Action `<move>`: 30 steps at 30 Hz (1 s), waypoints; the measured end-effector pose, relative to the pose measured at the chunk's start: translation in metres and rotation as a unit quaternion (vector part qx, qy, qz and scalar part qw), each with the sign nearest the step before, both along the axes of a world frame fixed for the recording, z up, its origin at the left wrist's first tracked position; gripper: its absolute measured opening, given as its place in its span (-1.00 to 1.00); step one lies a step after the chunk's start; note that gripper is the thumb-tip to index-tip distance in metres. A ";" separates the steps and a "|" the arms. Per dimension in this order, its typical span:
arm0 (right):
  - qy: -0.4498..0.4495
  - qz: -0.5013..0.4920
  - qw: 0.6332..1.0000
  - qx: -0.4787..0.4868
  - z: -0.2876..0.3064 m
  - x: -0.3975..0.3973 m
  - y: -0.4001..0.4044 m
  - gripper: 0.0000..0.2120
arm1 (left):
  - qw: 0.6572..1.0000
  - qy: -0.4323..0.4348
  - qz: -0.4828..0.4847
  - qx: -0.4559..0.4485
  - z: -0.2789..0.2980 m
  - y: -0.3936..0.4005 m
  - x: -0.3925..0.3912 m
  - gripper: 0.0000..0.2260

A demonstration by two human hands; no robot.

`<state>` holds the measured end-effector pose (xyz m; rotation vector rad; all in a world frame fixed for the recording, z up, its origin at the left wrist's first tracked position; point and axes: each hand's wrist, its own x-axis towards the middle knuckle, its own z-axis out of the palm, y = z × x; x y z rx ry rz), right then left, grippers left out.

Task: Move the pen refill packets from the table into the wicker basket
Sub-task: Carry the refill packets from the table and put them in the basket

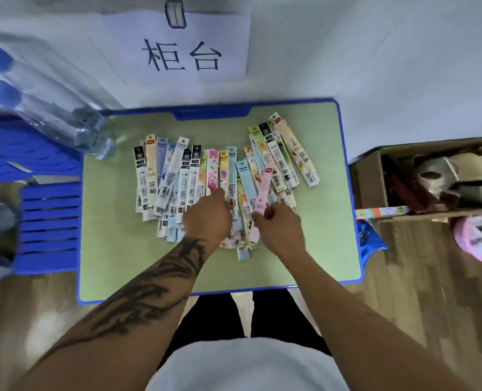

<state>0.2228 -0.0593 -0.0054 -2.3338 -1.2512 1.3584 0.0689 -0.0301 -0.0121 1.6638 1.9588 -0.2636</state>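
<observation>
Closest to the person, two bare arms are reaching over the green table with the blue edge. The right hand is curling closed and pinching a pink packet between thumb and finger, lifting its near end off the pile. The left hand is lying on the pile with its fingers bent down onto the packets; I cannot tell if it is gripping one or only pressing.

The pen refill packets are lying in a big messy fan across the middle of the table, many on top of each other. So I think the job is only starting: this is the picking-up step. Next, the hands are going to need to gather a bunch and carry it to the basket. No wicker basket is showing here, so the person may have to turn and look for it.

Farther off, a cardboard box is sitting on the floor to the right, holding tape rolls and other blurry things. Clear water bottles with blue caps are standing at the far left corner. A paper sign is hanging on the wall behind.
</observation>
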 end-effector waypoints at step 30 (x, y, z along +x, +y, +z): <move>0.221 -0.575 0.741 0.269 0.140 0.380 -0.370 -0.77 | 0.825 -0.501 -0.027 -0.260 0.115 -0.271 0.476 -0.73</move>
